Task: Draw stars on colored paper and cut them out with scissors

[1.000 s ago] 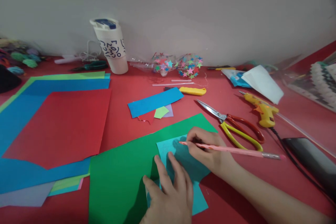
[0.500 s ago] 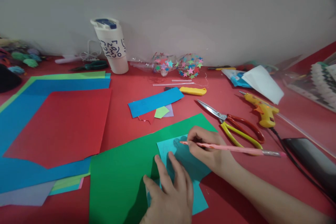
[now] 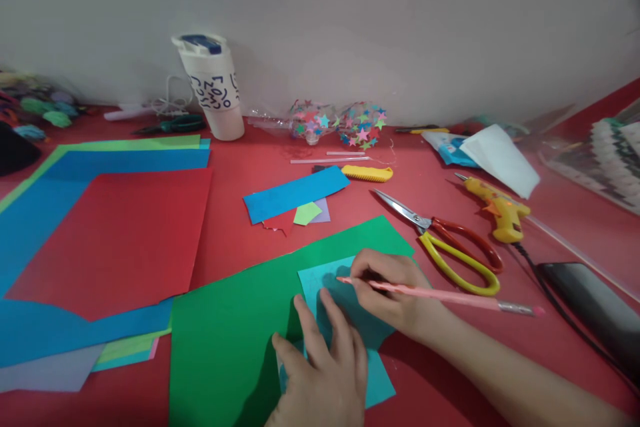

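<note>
In the head view my right hand (image 3: 393, 287) pinches a pink pencil (image 3: 450, 295), its tip at a light blue sheet of paper (image 3: 320, 275). Faint pencil marks show near the sheet's upper left corner. My left hand (image 3: 325, 367) lies on the lower part of that sheet with fingers spread, pressing it flat. A larger green sheet (image 3: 220, 340) lies under the light blue one. To the right of my right hand are scissors (image 3: 425, 221) with one red and one yellow handle, blades apart.
Coloured sheets (image 3: 125, 240) are stacked at left. A blue strip (image 3: 297, 195) covers small paper scraps, near a yellow cutter (image 3: 367, 173). A white tumbler (image 3: 213, 90) stands by the wall. At right lie a yellow glue gun (image 3: 500, 210), its cable and a black phone (image 3: 595, 310).
My right hand has shifted slightly left and down with the pencil, whose tip moved a little lower on the light blue sheet. My left hand has stayed in place.
</note>
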`<state>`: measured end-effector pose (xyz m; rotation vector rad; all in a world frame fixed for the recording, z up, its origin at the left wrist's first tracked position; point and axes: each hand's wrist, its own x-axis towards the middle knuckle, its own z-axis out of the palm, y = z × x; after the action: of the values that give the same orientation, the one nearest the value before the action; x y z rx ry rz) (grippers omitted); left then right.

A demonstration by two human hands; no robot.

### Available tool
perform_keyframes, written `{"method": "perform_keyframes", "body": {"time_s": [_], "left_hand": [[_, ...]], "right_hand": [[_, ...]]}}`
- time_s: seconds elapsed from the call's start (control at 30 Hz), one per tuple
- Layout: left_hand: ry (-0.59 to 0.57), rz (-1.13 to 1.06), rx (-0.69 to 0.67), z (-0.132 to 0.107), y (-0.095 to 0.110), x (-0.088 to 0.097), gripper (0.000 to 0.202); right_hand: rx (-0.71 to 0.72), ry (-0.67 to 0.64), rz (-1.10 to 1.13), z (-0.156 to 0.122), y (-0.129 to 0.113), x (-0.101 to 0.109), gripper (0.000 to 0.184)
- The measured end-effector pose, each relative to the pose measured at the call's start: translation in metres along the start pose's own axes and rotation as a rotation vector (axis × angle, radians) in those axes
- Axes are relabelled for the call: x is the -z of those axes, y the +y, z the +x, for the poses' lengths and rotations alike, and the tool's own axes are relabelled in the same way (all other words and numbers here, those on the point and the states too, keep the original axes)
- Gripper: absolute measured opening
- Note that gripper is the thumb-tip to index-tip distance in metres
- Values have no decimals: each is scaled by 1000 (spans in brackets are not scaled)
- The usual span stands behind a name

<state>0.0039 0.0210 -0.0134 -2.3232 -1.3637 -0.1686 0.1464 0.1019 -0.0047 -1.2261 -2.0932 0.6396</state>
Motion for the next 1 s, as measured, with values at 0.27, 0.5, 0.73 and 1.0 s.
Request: {"method": "perform_keyframes", "body": {"time_s": [0.27, 0.5, 0.73, 1.0], "left_hand": [[-7, -25, 25, 1, 1, 1, 23], [-20, -35, 31, 1, 2, 2, 23], [18, -1, -13, 1, -1, 1, 22], [21, 45, -28, -1, -1, -1, 28]], "right_hand": [[20, -84, 6, 2, -7, 4, 14], [42, -106, 6, 2, -5, 3, 14], [5, -91, 48, 1, -5, 3, 15], [-364, -62, 510, 7, -4, 8, 14]]}}
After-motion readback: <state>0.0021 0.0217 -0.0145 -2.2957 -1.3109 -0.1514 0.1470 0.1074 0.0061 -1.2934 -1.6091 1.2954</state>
